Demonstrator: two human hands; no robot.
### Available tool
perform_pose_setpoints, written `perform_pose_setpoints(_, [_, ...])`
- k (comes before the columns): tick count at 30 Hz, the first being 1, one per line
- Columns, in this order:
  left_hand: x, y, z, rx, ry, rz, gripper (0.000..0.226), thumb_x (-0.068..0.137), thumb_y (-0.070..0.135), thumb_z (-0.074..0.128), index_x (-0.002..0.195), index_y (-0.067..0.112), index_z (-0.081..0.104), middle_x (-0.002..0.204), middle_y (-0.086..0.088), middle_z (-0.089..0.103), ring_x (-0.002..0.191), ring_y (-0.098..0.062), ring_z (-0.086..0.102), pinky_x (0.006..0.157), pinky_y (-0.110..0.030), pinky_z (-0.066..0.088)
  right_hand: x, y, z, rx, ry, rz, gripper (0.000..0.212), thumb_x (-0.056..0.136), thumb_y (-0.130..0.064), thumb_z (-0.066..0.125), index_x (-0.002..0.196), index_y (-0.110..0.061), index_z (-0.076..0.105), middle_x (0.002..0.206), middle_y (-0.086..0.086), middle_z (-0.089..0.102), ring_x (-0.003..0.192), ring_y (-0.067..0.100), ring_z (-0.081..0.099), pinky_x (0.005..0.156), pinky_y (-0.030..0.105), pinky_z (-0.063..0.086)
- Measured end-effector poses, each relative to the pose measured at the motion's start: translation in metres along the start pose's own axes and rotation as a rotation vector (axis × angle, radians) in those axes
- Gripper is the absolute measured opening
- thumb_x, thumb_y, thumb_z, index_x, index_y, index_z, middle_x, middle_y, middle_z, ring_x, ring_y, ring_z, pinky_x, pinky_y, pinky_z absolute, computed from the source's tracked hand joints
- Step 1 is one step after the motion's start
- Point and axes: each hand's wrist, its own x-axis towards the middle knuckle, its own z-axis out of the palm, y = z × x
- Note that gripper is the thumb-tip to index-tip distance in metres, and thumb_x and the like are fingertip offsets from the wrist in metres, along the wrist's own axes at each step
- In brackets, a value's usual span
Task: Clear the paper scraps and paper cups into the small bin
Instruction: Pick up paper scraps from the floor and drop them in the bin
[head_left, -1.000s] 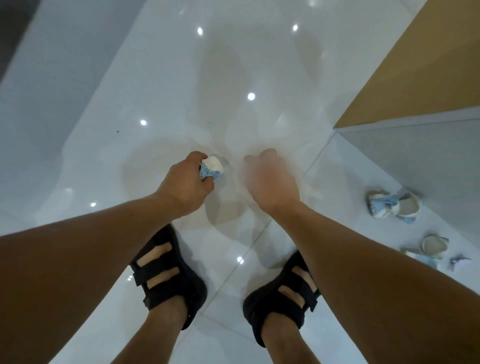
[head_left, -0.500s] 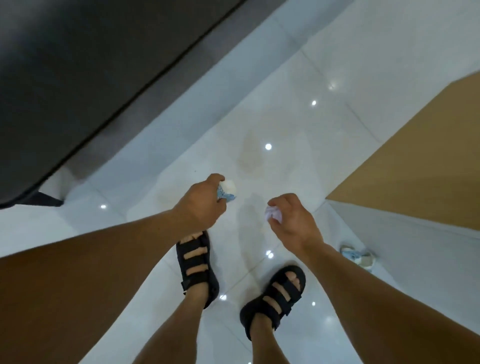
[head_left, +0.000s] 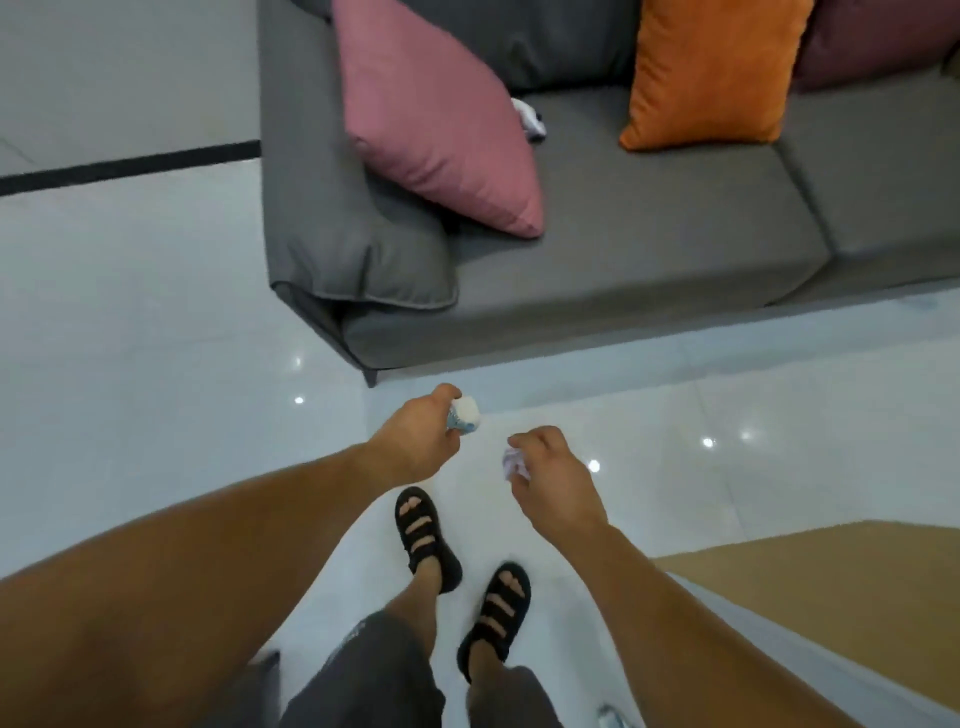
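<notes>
Fingers and thumb of the left hand (head_left: 415, 441) are curled round a crushed paper cup (head_left: 464, 420), which juts from the top of the fist toward the sofa. The cup is white with pale blue print, squashed to a blunt, creased lump, its white end uppermost. Just beside it, the right hand (head_left: 556, 478) pinches a paper scrap (head_left: 513, 464) between thumb and bent fingers; the scrap sits on the inner side of the hand, facing the cup but apart from it. It is a small crumpled wad, white with a faint lilac tint, half hidden by the fingers.

Both bare forearms reach forward over a glossy white tiled floor (head_left: 156, 415) that mirrors points of ceiling light. Below the hands stand black strapped sandals (head_left: 421, 540), one foot ahead of the other, and dark grey shorts (head_left: 374, 675).

Ahead is a grey fabric sofa (head_left: 623, 249) with a soft padded arm and flat seat cushions. Against its back lean a dusty pink cushion (head_left: 436, 114), an orange cushion (head_left: 711, 73) and a dark purple cushion (head_left: 872, 41), all square and plump. A small white-and-dark object (head_left: 531, 118), too blurred to identify, lies on the seat beside the pink cushion. A matte tan surface (head_left: 831, 571) fills the lower right corner.
</notes>
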Motion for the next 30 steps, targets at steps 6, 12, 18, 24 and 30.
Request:
perform_pose_setpoints(6, [-0.103,-0.071,-0.067,-0.095,0.164,-0.078,0.048,0.094,0.016,0.053,0.138,0.02,0.035,0.123,-0.012,0.059,0.1,-0.025,0.059,0.082,-0.028,0.044,-0.019,-0.139,-0.004,-0.153,-0.142,-0.246,0.036,0.099,-0.021,0.05,0.135,-0.018,0.052,0.137,0.001,0.044,0.11,0.023,0.058,0.096,0.025,0.043])
perform_pose_setpoints(12, [-0.19,-0.177,-0.132,-0.226,0.35,-0.253,0.055,0.095,0.016,0.047,0.145,0.021,0.027,0.129,-0.015,0.056,0.106,-0.03,0.058,0.081,-0.027,0.041,-0.017,-0.289,0.033,-0.343,-0.234,-0.482,0.039,0.098,-0.019,0.049,0.136,-0.018,0.051,0.138,0.003,0.042,0.109,0.027,0.058,0.093,0.031,0.045])
perform_pose_setpoints(18, [-0.275,-0.298,-0.191,-0.36,0.52,-0.387,0.053,0.093,0.015,0.048,0.144,0.019,0.032,0.13,-0.013,0.056,0.11,-0.029,0.057,0.081,-0.024,0.039,-0.014,-0.448,0.1,-0.434,-0.247,-0.658,0.036,0.094,-0.019,0.047,0.128,-0.02,0.057,0.135,0.003,0.046,0.105,0.027,0.059,0.089,0.028,0.045])
perform_pose_setpoints(24, [-0.346,-0.407,-0.257,-0.428,0.711,-0.522,0.052,0.093,0.015,0.048,0.143,0.018,0.035,0.134,-0.009,0.053,0.115,-0.027,0.054,0.087,-0.025,0.04,-0.018,-0.577,0.155,-0.409,-0.25,-0.817,0.035,0.092,-0.015,0.051,0.126,-0.017,0.061,0.132,0.002,0.049,0.103,0.023,0.062,0.089,0.024,0.044])
perform_pose_setpoints(30, [-0.378,-0.486,-0.311,-0.478,0.875,-0.588,0.05,0.092,0.018,0.052,0.141,0.015,0.04,0.139,-0.007,0.049,0.118,-0.025,0.053,0.085,-0.02,0.035,-0.008,-0.673,0.196,-0.439,-0.301,-0.919,0.034,0.093,-0.015,0.05,0.125,-0.017,0.061,0.133,-0.001,0.048,0.107,0.021,0.06,0.093,0.026,0.044])
